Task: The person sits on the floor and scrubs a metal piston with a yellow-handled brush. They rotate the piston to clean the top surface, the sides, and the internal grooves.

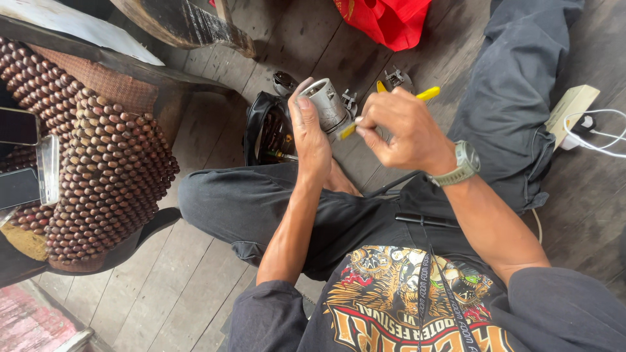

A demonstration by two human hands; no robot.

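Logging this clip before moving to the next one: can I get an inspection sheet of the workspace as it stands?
Surface: dark weathered wooden plank floor; the person sits on it.
Job's things: silver cylindrical metal part and yellow-handled tool, its tip at the part.
Clutter: small metal parts on the planks, black open bag, red plastic bag.
Hands: left hand grips the metal part; right hand grips the tool, with a grey-green wristwatch.
Cables: white cable plugged into a cream power strip.
Surroundings: brown wooden bead seat cover on a chair, two phones on it.
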